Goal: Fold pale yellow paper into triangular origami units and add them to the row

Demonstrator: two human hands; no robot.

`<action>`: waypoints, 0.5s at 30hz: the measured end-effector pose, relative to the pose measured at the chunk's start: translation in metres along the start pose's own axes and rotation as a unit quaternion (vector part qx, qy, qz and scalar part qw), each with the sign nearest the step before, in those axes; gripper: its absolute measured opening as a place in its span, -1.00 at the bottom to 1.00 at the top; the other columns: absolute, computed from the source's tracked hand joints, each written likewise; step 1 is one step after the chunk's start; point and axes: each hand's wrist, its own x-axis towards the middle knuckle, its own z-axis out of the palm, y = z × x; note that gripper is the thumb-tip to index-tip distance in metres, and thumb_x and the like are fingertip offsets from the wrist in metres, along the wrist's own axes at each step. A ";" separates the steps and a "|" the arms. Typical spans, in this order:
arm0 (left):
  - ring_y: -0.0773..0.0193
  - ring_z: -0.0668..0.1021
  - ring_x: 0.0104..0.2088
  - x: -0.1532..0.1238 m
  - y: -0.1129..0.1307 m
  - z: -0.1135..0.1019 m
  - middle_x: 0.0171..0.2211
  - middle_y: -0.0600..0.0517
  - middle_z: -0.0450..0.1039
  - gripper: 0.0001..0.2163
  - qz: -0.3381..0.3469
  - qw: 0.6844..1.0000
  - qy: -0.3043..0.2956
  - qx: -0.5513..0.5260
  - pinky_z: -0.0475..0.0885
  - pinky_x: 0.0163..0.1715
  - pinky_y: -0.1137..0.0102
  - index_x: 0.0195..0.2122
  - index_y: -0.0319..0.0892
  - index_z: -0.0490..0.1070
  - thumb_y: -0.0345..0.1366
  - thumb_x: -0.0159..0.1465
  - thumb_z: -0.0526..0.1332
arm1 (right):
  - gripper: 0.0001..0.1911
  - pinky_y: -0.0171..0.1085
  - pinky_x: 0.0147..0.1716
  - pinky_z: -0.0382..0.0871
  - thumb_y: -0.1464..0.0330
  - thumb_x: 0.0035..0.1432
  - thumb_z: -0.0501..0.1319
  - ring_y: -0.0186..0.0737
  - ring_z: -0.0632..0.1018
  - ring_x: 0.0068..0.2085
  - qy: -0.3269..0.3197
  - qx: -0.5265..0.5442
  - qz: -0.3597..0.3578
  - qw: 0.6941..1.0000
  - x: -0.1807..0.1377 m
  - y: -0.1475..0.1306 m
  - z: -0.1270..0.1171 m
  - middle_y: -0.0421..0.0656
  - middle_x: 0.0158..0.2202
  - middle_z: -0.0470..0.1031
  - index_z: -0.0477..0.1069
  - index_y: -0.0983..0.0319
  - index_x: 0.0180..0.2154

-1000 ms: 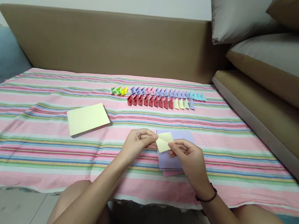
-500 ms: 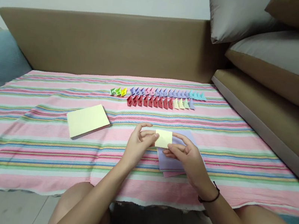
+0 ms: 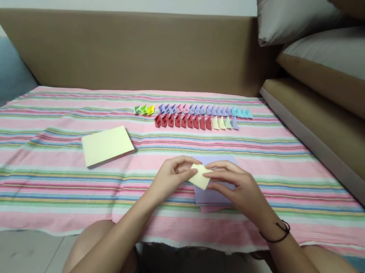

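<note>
Left fingers point(image 3: 187, 174) pinching one yellow paper point(image 3: 199, 180), right fingers point(image 3: 226, 176) parted against it, one purple-topped stack point(image 3: 209, 198) below, nine red folded papers point(image 3: 184, 121) beyond

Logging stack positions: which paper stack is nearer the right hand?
The purple-topped stack, partly hidden by the right hand; the yellow-topped stack lies off left.

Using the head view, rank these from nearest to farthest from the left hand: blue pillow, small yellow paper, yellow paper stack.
From the left hand:
1. Small yellow paper: touching, at the thumb and fingertips.
2. Yellow paper stack: apart from the hand, to its left.
3. Blue pillow: farthest, at the view's left edge.
</note>
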 end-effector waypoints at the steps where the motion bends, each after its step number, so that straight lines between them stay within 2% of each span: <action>1: 0.24 0.56 -0.30 0.000 0.000 0.001 -0.27 -0.06 0.54 -0.75 0.011 1.000 0.010 -0.004 0.45 -0.31 0.41 -0.25 -0.23 0.48 -0.28 0.03 0.33 | -0.80 -0.19 -0.16 0.46 0.41 0.09 0.24 -0.18 0.51 -0.14 0.016 -0.019 -0.013 1.000 0.000 0.000 -0.001 -0.14 -0.14 0.45 0.54 0.07 -0.22; 5: 0.19 0.58 -0.28 -0.001 0.002 0.003 -0.18 -0.10 0.54 -0.77 0.008 0.999 0.040 0.000 0.49 -0.30 0.36 -0.33 -0.25 0.52 -0.26 0.00 0.36 | -0.85 -0.20 -0.21 0.44 0.41 0.10 0.25 -0.19 0.52 -0.19 0.060 -0.047 -0.032 0.997 0.000 -0.003 -0.003 -0.14 -0.24 0.50 0.56 0.10 -0.28; 8: 0.17 0.58 -0.23 -0.002 0.006 0.001 -0.13 -0.11 0.52 -0.77 -0.003 1.000 0.010 -0.007 0.51 -0.25 0.36 -0.31 -0.25 0.54 -0.28 0.00 0.36 | -0.88 -0.21 -0.21 0.44 0.38 0.08 0.27 -0.16 0.52 -0.15 0.065 -0.035 -0.021 0.997 -0.001 -0.005 -0.006 -0.12 -0.21 0.51 0.58 0.10 -0.32; 11: 0.16 0.58 -0.20 -0.003 0.011 -0.002 -0.03 -0.11 0.46 -0.68 0.002 0.999 -0.040 -0.013 0.52 -0.24 0.36 -0.24 -0.23 0.53 -0.37 -0.07 0.41 | -0.90 -0.21 -0.18 0.45 0.35 0.05 0.29 -0.12 0.50 -0.07 0.062 -0.008 0.002 0.998 -0.001 -0.006 -0.009 -0.12 -0.18 0.52 0.58 0.10 -0.34; 15: 0.16 0.57 -0.18 -0.005 0.013 -0.003 0.00 -0.09 0.43 -0.61 0.035 0.997 -0.063 0.008 0.53 -0.21 0.35 -0.21 -0.19 0.53 -0.44 -0.13 0.43 | -0.92 -0.24 -0.20 0.48 0.33 0.02 0.31 -0.14 0.51 -0.08 0.068 0.056 0.042 0.995 -0.001 -0.005 -0.008 -0.11 -0.15 0.50 0.57 0.12 -0.36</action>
